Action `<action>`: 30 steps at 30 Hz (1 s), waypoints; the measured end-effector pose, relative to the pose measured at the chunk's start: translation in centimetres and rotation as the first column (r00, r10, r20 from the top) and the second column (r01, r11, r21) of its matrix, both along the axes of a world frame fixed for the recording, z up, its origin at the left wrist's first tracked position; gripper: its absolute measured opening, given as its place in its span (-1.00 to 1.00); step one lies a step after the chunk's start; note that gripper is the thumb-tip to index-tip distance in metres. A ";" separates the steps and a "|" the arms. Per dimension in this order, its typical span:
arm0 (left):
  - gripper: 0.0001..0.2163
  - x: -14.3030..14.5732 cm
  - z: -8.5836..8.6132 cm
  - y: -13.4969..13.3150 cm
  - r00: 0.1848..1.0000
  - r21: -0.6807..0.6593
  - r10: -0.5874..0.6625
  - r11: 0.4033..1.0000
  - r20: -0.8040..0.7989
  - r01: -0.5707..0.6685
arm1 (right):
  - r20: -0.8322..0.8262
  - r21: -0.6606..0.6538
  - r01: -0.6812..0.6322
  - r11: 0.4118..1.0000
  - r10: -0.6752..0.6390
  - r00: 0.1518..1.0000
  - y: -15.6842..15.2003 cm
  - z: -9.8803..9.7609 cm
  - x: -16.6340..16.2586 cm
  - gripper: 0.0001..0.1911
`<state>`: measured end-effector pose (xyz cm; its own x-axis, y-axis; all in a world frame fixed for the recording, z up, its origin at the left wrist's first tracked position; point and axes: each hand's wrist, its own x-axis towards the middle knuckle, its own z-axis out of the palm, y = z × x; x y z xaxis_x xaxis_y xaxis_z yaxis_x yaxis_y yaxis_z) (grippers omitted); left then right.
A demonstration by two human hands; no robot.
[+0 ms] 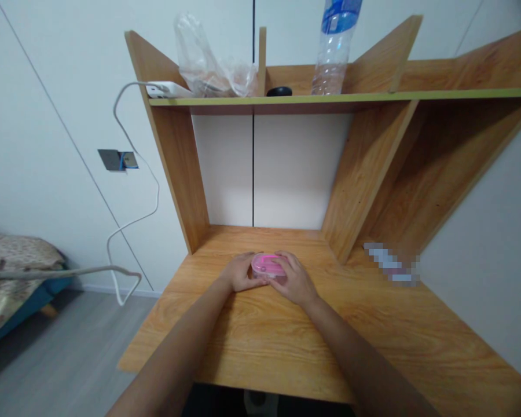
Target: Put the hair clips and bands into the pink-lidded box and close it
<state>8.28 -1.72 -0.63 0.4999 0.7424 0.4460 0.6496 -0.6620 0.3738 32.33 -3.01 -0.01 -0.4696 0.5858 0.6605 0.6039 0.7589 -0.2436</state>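
A small oval box (267, 264) with a pink lid and clear sides rests on the wooden desk (260, 341). Around its left end curl the fingers of my left hand (242, 273), with the thumb along the near side. My right hand (296, 279) grips the right end, its fingers lying over the edge of the lid. Both thumbs come close together in front of the box. The lid looks seated on the box, and what is inside cannot be made out.
Above the desk, a shelf (304, 102) carries a plastic bag (208, 69), a white power bank (167, 90), a black round object (279, 91) and a clear bottle (332, 58). A white cable (158, 191) hangs at the left. A blurred item (391, 265) lies at the right.
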 end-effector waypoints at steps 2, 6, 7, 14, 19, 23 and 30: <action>-0.31 0.1 0.1 0.0 1.000 -0.002 -0.008 1.000 -0.021 0.008 | -0.015 -0.016 0.021 1.000 -0.021 1.000 -0.1 0.0 0.0 -0.41; -0.25 0.1 -0.4 0.0 0.994 -0.014 0.105 0.994 -0.033 -0.105 | -0.049 -0.051 0.048 0.998 -0.051 0.997 -0.2 0.2 -0.3 -0.36; -0.23 0.0 -0.6 0.0 0.990 -0.020 0.136 0.990 -0.034 -0.137 | -0.054 -0.060 0.052 0.997 -0.056 0.997 -0.2 0.2 -0.4 -0.37; -0.13 -0.3 -0.8 -0.1 0.952 -0.087 0.285 0.952 -0.109 -0.295 | -0.064 -0.068 0.062 0.996 -0.066 0.996 0.4 -0.1 -0.7 -0.36; -0.14 -0.2 -0.7 -0.1 0.935 -0.073 0.338 0.935 -0.112 -0.347 | -0.056 -0.038 0.030 0.999 -0.032 0.998 1.1 -0.7 -0.8 -0.23; -0.13 -0.2 -0.6 -0.2 0.930 -0.062 0.347 0.932 -0.125 -0.356 | -0.064 -0.015 0.031 0.999 -0.032 0.997 1.4 -1.1 -0.8 -0.06; -0.18 -0.2 -0.4 -0.3 0.929 -0.043 0.338 0.937 -0.153 -0.348 | -0.072 -0.077 0.026 0.997 -0.032 0.997 2.2 -1.9 -0.6 0.07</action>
<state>8.06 -2.07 -1.01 0.2634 0.9057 0.3323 0.8817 -0.3658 0.2981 31.73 -0.85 -1.87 -0.4039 0.6484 0.6454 0.6041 0.7188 -0.3441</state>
